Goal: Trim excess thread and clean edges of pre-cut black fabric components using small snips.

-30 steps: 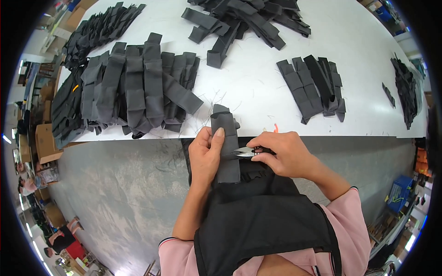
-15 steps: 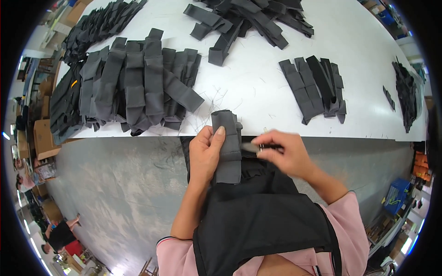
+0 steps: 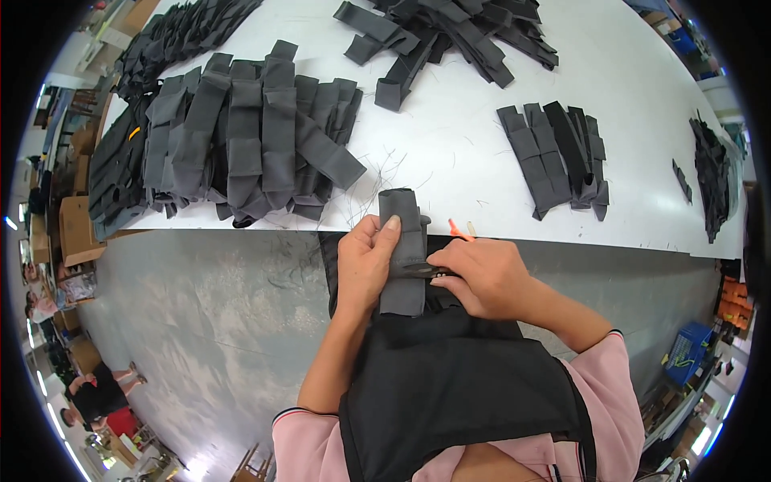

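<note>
My left hand (image 3: 365,261) holds a folded grey fabric strip (image 3: 403,241) upright at the near edge of the white table (image 3: 450,161), thumb on its front. My right hand (image 3: 482,277) grips small snips (image 3: 426,271) with an orange handle tip (image 3: 458,230); their dark blades touch the strip's right edge. A black apron (image 3: 450,386) covers my lap below both hands.
A large stack of grey fabric pieces (image 3: 241,136) lies on the table's left, a loose heap (image 3: 450,32) at the back, a small fanned group (image 3: 558,157) at right and dark pieces (image 3: 711,173) at far right. Cardboard boxes (image 3: 76,229) and seated people (image 3: 96,398) are at left.
The snips' blades have moved in against the strip's right edge, and my left hand has shifted its grip on the strip slightly. The view has tilted a little.
</note>
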{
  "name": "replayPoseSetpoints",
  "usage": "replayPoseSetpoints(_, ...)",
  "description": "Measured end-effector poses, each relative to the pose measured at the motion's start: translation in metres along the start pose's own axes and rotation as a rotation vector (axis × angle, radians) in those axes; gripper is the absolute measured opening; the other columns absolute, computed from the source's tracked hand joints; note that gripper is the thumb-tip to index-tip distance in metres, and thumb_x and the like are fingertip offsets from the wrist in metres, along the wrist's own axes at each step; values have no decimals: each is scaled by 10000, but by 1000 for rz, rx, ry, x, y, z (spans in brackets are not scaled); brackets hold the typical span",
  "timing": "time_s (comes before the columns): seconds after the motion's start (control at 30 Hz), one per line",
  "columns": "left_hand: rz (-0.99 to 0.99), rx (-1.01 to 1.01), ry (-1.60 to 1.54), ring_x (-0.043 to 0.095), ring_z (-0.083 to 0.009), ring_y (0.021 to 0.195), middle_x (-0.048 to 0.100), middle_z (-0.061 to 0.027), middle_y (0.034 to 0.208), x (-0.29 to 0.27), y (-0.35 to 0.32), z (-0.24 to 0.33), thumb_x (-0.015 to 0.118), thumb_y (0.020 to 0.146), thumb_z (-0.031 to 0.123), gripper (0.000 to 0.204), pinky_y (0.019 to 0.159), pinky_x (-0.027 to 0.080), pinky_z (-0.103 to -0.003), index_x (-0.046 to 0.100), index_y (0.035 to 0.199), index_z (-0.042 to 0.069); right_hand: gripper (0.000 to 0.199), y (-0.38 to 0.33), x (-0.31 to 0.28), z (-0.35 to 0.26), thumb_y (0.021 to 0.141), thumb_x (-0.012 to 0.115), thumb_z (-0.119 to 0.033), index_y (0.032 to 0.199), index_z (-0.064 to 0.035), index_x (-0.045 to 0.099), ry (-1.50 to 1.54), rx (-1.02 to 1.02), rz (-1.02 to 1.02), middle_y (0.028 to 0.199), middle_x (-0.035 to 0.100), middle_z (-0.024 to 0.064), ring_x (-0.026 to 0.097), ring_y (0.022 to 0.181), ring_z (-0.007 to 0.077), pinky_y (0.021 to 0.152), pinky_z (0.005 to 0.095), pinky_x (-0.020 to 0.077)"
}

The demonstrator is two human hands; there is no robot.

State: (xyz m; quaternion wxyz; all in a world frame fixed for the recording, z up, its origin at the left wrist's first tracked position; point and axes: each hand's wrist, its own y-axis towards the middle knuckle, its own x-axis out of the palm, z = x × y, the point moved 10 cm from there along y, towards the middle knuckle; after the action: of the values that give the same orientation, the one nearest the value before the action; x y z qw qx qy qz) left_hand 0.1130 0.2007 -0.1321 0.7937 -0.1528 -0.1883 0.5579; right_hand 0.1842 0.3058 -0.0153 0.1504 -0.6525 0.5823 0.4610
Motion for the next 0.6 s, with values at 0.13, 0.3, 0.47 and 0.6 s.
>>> replayPoseSetpoints(0.13, -47, -20, -54, 434, -6, 589, 568, 33, 670, 5, -1, -1, 577, 911, 217, 222, 522, 361, -185, 574, 812, 19, 231, -11, 26, 34, 751, 684, -57, 940, -42, 552, 581, 350, -48, 757, 585, 40, 565, 588, 131, 561, 262, 462)
replayPoseSetpoints(0.3, -29, -30, -143, 421, 1, 598, 555, 46, 675, 7, -3, -1, 571, 916, 213, 213, 530, 354, -177, 567, 798, 35, 193, -29, 36, 51, 791, 665, -55, 929, -21, 534, 1006, 715, -35, 734, 579, 32, 553, 577, 102, 532, 237, 437)
replayPoseSetpoints(0.47, 7, 8, -156, 385, 5, 593, 521, 64, 667, 3, -2, 1, 570, 917, 213, 217, 529, 324, -171, 555, 787, 39, 211, -14, -2, 21, 760, 683, -108, 900, -30, 546, 254, 336, 71, 724, 564, 51, 549, 538, 160, 478, 275, 408)
replayPoseSetpoints(0.6, 30, 44, -120, 369, 4, 596, 505, 70, 667, 0, -3, 3, 566, 919, 213, 218, 530, 307, -170, 553, 791, 37, 226, -5, -2, 3, 724, 692, -123, 880, -51, 546, 10, 169, 33, 735, 545, 58, 565, 570, 217, 484, 304, 416)
